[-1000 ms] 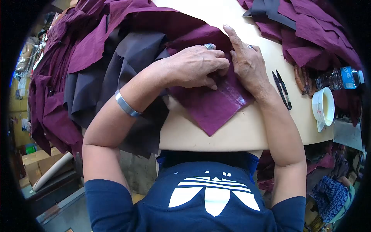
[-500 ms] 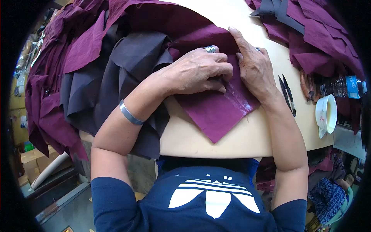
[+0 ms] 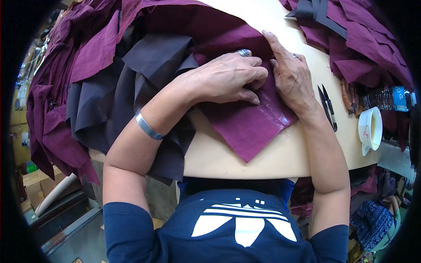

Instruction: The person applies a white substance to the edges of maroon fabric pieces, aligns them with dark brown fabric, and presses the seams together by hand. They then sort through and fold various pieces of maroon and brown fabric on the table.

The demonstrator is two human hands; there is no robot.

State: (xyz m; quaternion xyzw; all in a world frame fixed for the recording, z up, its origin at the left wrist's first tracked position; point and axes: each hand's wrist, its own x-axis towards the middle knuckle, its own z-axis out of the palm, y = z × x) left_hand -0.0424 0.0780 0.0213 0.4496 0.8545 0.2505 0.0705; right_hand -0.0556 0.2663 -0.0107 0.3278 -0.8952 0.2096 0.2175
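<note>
Head view, workpiece: maroon woven cloth with a pointed corner, on the cream, smooth tabletop, under both hands.
Step in hand: seemingly working a whitish, glossy streak along the cloth's edge; the next move calls for steady cloth.
Left hand: fingers curled, thumb at streak's upper end; pinch hidden, cannot tell.
Right hand: index extended, resting on cloth edge; grip unclear.
Alongside: white bowl with pale contents.
</note>
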